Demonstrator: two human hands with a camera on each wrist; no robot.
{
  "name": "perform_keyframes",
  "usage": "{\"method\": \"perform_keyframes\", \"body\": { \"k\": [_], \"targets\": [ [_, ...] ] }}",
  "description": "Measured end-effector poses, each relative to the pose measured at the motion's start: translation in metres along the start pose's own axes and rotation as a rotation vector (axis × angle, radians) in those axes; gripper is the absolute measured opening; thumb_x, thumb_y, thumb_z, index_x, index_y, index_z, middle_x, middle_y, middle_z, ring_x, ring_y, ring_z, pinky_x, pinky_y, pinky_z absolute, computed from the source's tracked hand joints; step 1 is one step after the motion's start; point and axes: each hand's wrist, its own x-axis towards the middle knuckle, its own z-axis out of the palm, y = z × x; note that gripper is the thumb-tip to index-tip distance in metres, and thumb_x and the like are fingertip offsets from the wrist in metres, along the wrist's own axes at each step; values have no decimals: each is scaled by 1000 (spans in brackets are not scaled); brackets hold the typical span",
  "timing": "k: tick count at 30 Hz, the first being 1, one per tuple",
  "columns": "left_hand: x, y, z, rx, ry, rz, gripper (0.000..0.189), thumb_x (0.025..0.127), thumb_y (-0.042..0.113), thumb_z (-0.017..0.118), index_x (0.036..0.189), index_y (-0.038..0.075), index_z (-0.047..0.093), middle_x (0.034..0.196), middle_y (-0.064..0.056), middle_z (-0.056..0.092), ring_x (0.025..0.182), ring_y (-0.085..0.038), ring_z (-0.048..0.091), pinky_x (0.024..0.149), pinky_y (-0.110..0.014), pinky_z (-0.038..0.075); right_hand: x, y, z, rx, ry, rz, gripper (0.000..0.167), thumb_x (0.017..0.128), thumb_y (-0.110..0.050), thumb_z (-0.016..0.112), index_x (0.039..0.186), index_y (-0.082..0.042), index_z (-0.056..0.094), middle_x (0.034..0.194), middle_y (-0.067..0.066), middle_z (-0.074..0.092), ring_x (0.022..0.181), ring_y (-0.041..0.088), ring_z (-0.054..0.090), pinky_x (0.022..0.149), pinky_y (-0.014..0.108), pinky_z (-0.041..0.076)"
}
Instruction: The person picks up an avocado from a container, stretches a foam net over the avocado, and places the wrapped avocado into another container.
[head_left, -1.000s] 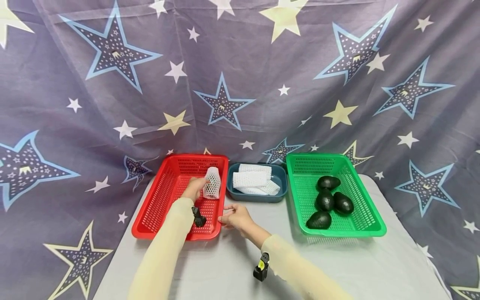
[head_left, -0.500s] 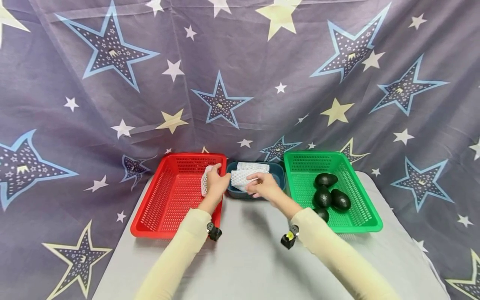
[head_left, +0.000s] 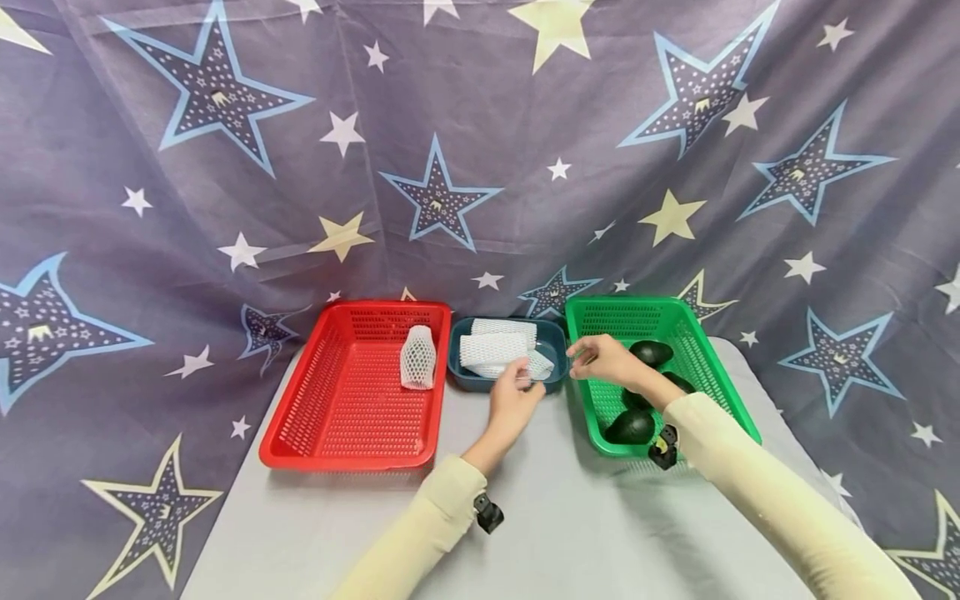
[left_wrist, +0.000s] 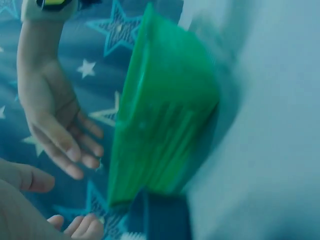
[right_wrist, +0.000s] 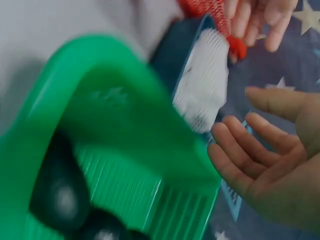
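Observation:
My left hand (head_left: 513,408) hovers at the front of the small blue bin (head_left: 468,382), fingers loosely bent and holding nothing. In that bin lie several white foam net sleeves (head_left: 495,348). Over the left part of the green basket (head_left: 592,417) is my right hand (head_left: 611,360), its fingers relaxed and nothing between them, as the right wrist view also shows. Several dark avocados (head_left: 632,427) lie in the green basket, some partly covered by the right hand and forearm. A net-covered item (head_left: 417,358) stands at the right side of the red basket (head_left: 345,400).
The three containers stand side by side on a white-covered table (head_left: 540,500), close to a star-patterned curtain (head_left: 315,167) behind. The green basket's rim rises beside the right hand. A small black camera is strapped to each wrist.
Both hands have moved right. The left hand has left the net-covered item in the red basket. The right hand has gone from the red basket's edge, past the blue bin, to the green basket.

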Motion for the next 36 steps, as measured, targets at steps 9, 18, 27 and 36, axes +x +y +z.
{"method": "perform_keyframes", "body": {
  "k": [9, 18, 27, 36],
  "targets": [
    [-14, -11, 39, 21, -293, -229, 55, 86, 13, 72, 137, -2, 58, 115, -19, 72, 103, -23, 70, 85, -32, 58, -2, 20, -20, -233, -227, -14, 44, 90, -3, 74, 130, 8, 60, 122, 32, 65, 111, 40, 65, 84, 41, 60],
    [-8, -7, 59, 9, -331, -340, 54, 87, 8, 74, 136, -4, 56, 106, -15, 74, 88, -18, 69, 77, -29, 58, -6, 27, -26, -480, -393, -10, 49, 85, -4, 79, 130, 4, 62, 129, 30, 62, 118, 46, 60, 87, 45, 59],
    [-8, -13, 72, 10, -250, -367, 55, 78, -5, 78, 129, -1, 59, 93, -9, 71, 79, -13, 64, 69, -25, 56, -14, 37, -13, -591, -540, 137, 59, 82, -2, 83, 137, -2, 60, 134, 28, 60, 124, 42, 59, 91, 45, 59],
    [-7, -19, 81, -52, -230, -410, 55, 78, -8, 78, 129, 1, 59, 92, -9, 71, 76, -17, 70, 72, -33, 61, -17, 52, -11, -515, -562, 139, 63, 78, 5, 81, 136, -3, 60, 136, 31, 58, 129, 48, 54, 89, 46, 60]
  ]
}}
